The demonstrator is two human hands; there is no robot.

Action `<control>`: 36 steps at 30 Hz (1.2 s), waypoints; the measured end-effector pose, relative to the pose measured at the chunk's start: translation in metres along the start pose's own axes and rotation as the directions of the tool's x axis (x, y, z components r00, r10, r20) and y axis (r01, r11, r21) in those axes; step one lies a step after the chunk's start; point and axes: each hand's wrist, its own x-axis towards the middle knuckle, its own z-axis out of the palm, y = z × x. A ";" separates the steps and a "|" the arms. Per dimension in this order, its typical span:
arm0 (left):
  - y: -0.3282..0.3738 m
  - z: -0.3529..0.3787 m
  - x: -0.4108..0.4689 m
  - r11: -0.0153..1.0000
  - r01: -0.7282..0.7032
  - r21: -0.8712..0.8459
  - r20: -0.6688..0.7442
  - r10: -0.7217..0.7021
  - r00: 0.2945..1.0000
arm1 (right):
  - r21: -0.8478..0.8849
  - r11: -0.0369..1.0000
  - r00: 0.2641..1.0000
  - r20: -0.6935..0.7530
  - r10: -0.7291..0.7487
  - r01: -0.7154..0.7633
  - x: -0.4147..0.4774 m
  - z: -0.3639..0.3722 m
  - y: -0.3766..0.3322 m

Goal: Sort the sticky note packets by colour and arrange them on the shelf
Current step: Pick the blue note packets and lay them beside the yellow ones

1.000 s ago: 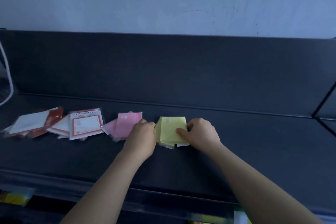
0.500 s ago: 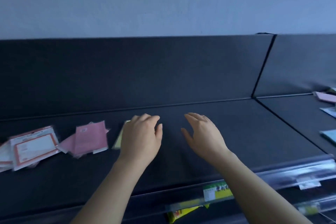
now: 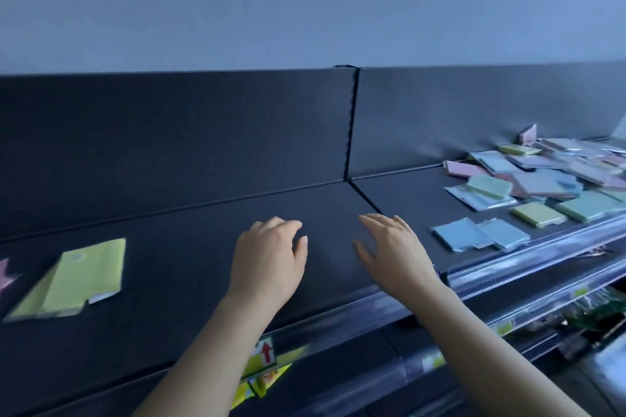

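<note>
1. Left hand [image 3: 271,259]: fingers loosely curled, holding nothing, above the bare shelf [image 3: 189,234].
2. Right hand [image 3: 396,252]: fingers spread and relaxed, holding nothing, near the left hand.
3. Yellow packets [image 3: 81,276]: flat on the shelf, well left of both hands.
4. Mixed-colour packets [image 3: 542,179]: heaped on the adjoining section, right of the right hand. The blue packets [image 3: 481,235] lie nearest it, not touching.

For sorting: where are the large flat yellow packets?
Head view: the large flat yellow packets lie far left on the dark shelf, left of the left hand.
</note>
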 end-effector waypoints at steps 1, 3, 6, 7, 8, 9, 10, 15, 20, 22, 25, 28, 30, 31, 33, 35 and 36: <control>0.016 0.010 0.004 1.000 -0.002 0.003 0.013 0.002 1.000 | -0.008 1.000 1.000 0.001 0.015 -0.015 -0.002 -0.006 0.019; 0.048 0.028 0.013 1.000 -0.012 0.008 0.035 0.012 0.999 | -0.028 0.998 0.999 -0.001 0.052 -0.052 -0.005 -0.017 0.058; 0.096 0.055 0.025 0.999 -0.032 -0.006 0.082 0.032 0.996 | -0.042 0.994 0.995 0.004 0.103 -0.102 -0.010 -0.030 0.113; 0.111 0.063 0.028 0.999 -0.036 -0.013 0.105 0.037 0.994 | -0.041 0.991 0.992 0.010 0.124 -0.124 -0.012 -0.035 0.129; 0.124 0.072 0.032 0.999 -0.040 -0.014 0.132 0.041 0.990 | -0.040 0.988 0.989 0.015 0.147 -0.147 -0.015 -0.039 0.145; 0.136 0.080 0.035 0.999 -0.045 -0.009 0.161 0.046 0.986 | -0.037 0.985 0.985 0.021 0.171 -0.170 -0.017 -0.042 0.160; 0.148 0.088 0.040 0.999 -0.049 0.002 0.192 0.048 0.980 | -0.030 0.981 0.981 0.027 0.194 -0.193 -0.019 -0.046 0.175; 0.190 0.121 0.068 0.992 -0.095 0.083 0.402 0.054 0.914 | -0.038 0.945 0.938 0.113 0.327 -0.325 -0.021 -0.055 0.229; 0.208 0.145 0.087 0.973 -0.150 0.173 0.555 0.029 0.832 | -0.104 0.919 0.887 0.242 0.394 -0.380 -0.014 -0.052 0.250; 0.209 0.151 0.092 0.983 -0.114 0.140 0.547 0.019 0.837 | -0.080 0.920 0.886 0.249 0.391 -0.384 -0.010 -0.052 0.252; 0.208 0.150 0.094 1.000 -0.010 0.025 0.507 -0.004 0.862 | -0.048 0.907 0.872 0.258 0.416 -0.418 -0.003 -0.051 0.253; 0.201 0.145 0.095 0.987 0.110 -0.118 0.490 -0.038 0.871 | 0.087 0.862 0.845 0.264 0.464 -0.500 0.005 -0.051 0.251; 0.194 0.142 0.096 0.974 0.151 -0.166 0.487 -0.052 0.872 | 0.151 0.847 0.848 0.251 0.466 -0.510 0.011 -0.051 0.248; 0.189 0.141 0.098 0.972 0.160 -0.172 0.482 -0.058 0.874 | 0.174 0.847 0.856 0.240 0.459 -0.503 0.014 -0.051 0.246; 0.179 0.140 0.100 0.962 0.189 -0.195 0.464 -0.080 0.882 | 0.242 0.847 0.878 0.200 0.434 -0.474 0.022 -0.049 0.241; 0.168 0.136 0.101 0.931 0.254 -0.262 0.445 -0.117 0.888 | 0.346 0.828 0.897 0.160 0.411 -0.441 0.029 -0.046 0.236; 0.162 0.133 0.101 0.915 0.280 -0.291 0.428 -0.138 0.893 | 0.400 0.814 0.906 0.145 0.399 -0.422 0.032 -0.045 0.233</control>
